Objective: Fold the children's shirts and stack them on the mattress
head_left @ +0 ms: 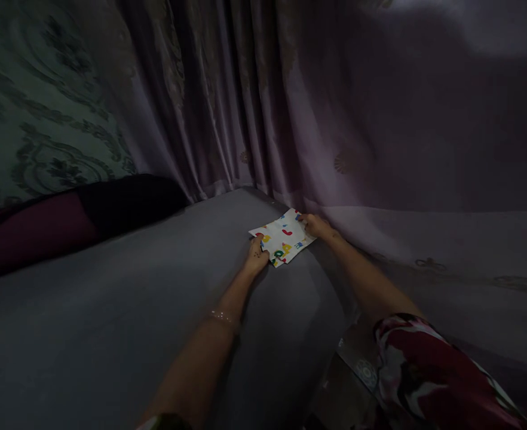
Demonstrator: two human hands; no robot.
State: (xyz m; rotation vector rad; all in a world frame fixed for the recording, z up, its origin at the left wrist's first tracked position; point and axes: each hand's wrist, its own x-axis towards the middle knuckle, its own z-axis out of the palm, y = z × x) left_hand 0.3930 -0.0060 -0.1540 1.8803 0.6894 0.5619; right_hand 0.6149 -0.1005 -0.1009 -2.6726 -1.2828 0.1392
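Observation:
A white paper-like sheet (278, 233) printed with colourful letter-like shapes lies at the far end of the grey surface. It looks layered or folded, with offset edges at its near corner. My left hand (257, 255) grips its left edge, the thumb at the near side. Across from it, my right hand (315, 226) is closed on the right edge, its fingers over the top. The dim light hides some finger detail.
Pinkish-purple curtains (272, 113) hang behind and to the right of the grey surface (111, 310). A dark and maroon cushion-like thing (43, 224) lies along the left edge, below green patterned wallpaper (52, 113).

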